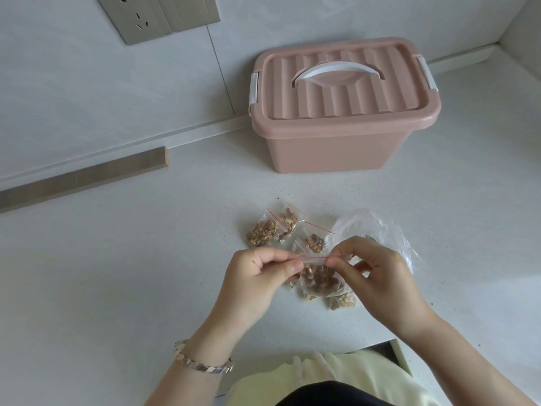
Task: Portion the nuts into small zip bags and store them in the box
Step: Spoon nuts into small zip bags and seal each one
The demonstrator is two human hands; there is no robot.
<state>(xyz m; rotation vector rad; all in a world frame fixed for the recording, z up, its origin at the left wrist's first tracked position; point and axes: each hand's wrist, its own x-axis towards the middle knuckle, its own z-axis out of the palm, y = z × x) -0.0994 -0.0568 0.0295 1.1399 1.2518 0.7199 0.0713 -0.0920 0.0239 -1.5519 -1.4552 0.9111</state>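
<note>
Pink box (336, 142): stands at the far side of the table (131, 273), close to the wall and well apart from the bags; its ribbed lid (351, 98) is on, the white handle (339, 68) lies flat, and a white clip sits at each end.
Left hand (257, 276): thumb and forefinger pinch the left end of the seal of the held zip bag (320, 284); the other fingers are curled under.
Right hand (377, 273): pinches the right end of the same seal, with the remaining fingers curled.
Held zip bag: small and clear, with a red line at the seal. It hangs between the two hands near the table's front edge, with brown nuts (314, 275) filling its lower part. Whether its bottom touches the table cannot be told.
Filled bags: two overlap just beyond the left hand (262, 232) (288, 219), one lies beyond the held bag (314, 243), and another shows just under the right hand (342, 300). All hold nuts.
Large clear bag (371, 227): crumpled, lying beyond the right hand and partly hidden by it.
Bracelet (205, 361): silver, on the left wrist.
Wall: a socket plate (137, 16) at upper left, and a wooden strip (82, 177) along its foot.
</note>
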